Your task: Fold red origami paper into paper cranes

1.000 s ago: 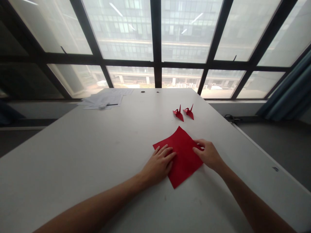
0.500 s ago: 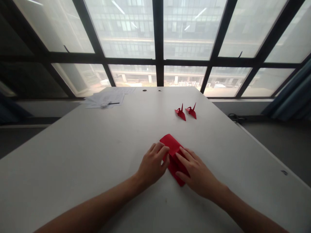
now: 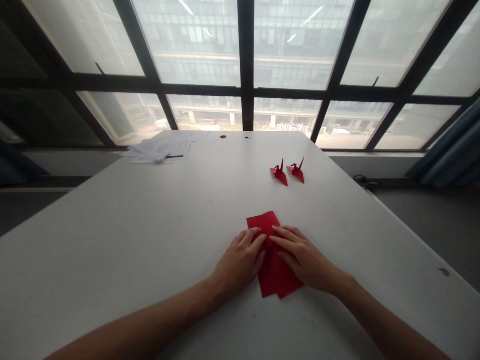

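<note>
A folded sheet of red paper [image 3: 270, 275] lies on the white table in front of me, its lower edge split into two overlapping flaps and its upper edge uneven. At its left side, my left hand [image 3: 242, 257] has curled fingers and thumb closed on the paper near the middle. From the right, my right hand [image 3: 305, 255] rests on the sheet with its fingers stretched out and a little apart. The fingertips of both hands nearly meet and cover the central folds. Beyond the hands stand two red paper cranes, a left crane [image 3: 279, 173] and a right crane [image 3: 297, 171].
Loose white papers [image 3: 155, 147] with a dark pen [image 3: 174, 157] on them lie at the table's far left. A small dark mark or object [image 3: 444, 272] is near the right table edge [image 3: 407, 227]. Large windows [image 3: 202, 45] rise behind the table.
The red paper has turned and spread wider, now showing two flaps at the bottom. My left fingers have come down onto it; my right hand has shifted slightly right and up.
</note>
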A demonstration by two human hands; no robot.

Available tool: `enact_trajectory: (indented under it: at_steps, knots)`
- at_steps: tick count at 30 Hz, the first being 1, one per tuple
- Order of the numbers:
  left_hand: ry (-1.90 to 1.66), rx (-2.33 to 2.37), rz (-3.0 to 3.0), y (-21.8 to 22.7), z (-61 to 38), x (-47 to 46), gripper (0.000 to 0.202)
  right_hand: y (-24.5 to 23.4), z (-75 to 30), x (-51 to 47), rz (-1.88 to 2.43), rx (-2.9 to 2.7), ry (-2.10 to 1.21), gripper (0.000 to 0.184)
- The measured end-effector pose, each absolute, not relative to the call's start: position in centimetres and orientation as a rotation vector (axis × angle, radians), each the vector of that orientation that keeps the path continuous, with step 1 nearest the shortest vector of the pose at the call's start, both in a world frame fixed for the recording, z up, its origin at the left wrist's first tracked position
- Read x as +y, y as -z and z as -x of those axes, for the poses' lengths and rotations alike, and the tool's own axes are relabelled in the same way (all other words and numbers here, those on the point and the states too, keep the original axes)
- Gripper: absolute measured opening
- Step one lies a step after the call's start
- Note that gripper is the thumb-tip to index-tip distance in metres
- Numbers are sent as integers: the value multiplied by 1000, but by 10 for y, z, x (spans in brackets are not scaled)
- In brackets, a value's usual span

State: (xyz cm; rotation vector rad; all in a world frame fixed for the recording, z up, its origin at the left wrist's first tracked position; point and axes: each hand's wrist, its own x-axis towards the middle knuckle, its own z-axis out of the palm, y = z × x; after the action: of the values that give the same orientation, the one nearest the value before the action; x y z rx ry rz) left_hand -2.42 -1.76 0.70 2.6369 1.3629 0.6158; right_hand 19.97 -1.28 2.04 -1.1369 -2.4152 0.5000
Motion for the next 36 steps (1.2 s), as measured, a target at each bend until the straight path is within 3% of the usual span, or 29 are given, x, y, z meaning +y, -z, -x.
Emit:
enact_trajectory:
  at_steps: [4, 8, 12, 17, 36]
  knots:
    - [-651, 1312, -2584, -7, 23, -14, 36, -37, -203, -5, 1107, -2461, -594, 45]
    - [-669, 1289, -2563, -7, 21, -14, 39, -48, -210, 10, 1050, -2611, -564, 58]
    - [-648, 1365, -2542, -6, 21, -16, 40, -33, -215, 19, 1091, -2697, -582, 66]
    - [-587, 1452, -2482, -3, 21, -18, 54, -13, -213, 17, 1173, -2655, -479, 63]
    - [-687, 1395, -2283, -7, 22, -15, 47, -2, -206, 20, 1139, -2598, -419, 71]
